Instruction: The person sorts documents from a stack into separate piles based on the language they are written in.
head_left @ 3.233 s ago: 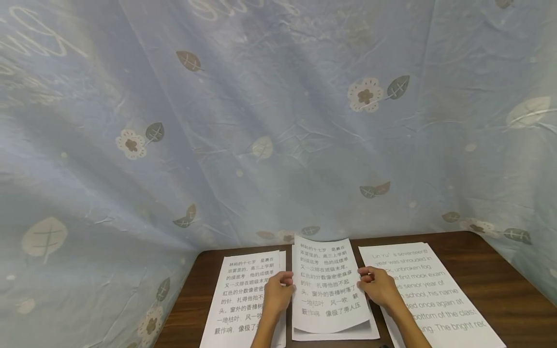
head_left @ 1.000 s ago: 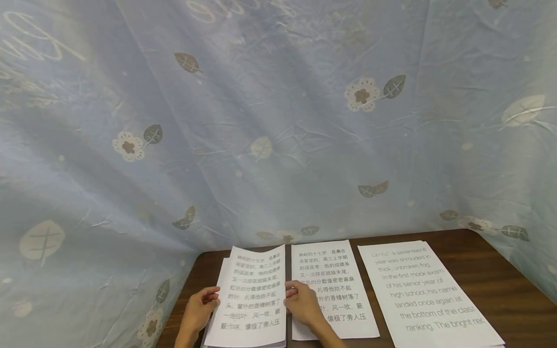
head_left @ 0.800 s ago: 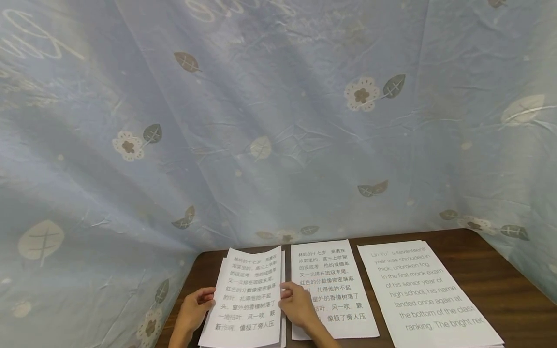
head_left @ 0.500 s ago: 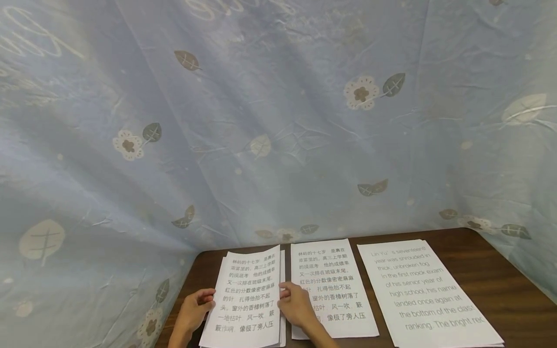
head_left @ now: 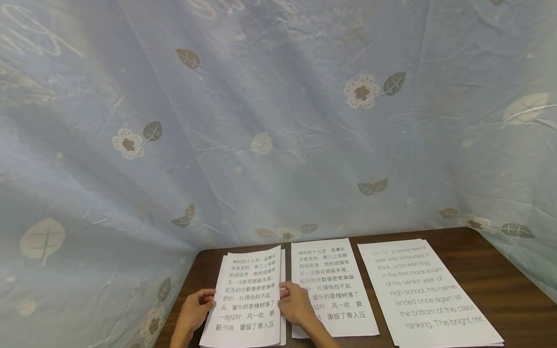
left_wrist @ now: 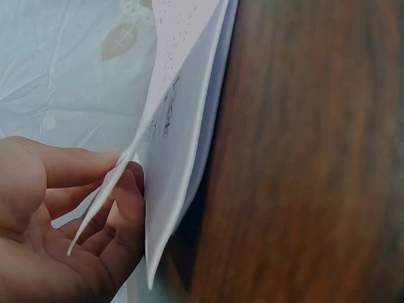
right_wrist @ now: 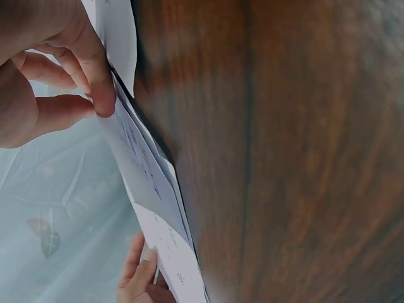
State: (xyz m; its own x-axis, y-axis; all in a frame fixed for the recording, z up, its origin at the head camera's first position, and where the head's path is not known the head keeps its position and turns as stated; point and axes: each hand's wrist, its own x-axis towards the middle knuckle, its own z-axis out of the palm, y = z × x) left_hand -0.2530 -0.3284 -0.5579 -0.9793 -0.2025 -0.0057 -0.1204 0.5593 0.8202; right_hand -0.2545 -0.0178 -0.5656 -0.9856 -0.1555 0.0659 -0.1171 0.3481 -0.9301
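A printed sheet of paper [head_left: 245, 299] with Chinese text lies over the left paper stack [head_left: 283, 333]. My left hand [head_left: 195, 311] pinches its left edge between thumb and fingers. In the left wrist view, that hand [left_wrist: 69, 208] holds the sheet's edge [left_wrist: 104, 199] raised and bent away from the stack beneath [left_wrist: 170, 170]. My right hand [head_left: 297, 305] pinches the sheet's right edge, and its forearm crosses the middle stack's lower left corner. In the right wrist view, thumb and fingers [right_wrist: 98, 82] meet at the paper's edge.
The middle paper stack [head_left: 332, 290], also in Chinese, lies beside the right hand. Further right is a stack with English text [head_left: 426, 295]. All rest on a dark wooden table [head_left: 470, 251]. A pale blue patterned cloth [head_left: 304, 145] hangs behind.
Both hands have carried the sheet from the middle stack leftward onto the left stack. Over the last second it shifted slightly left and down, and its curled top edge flattened.
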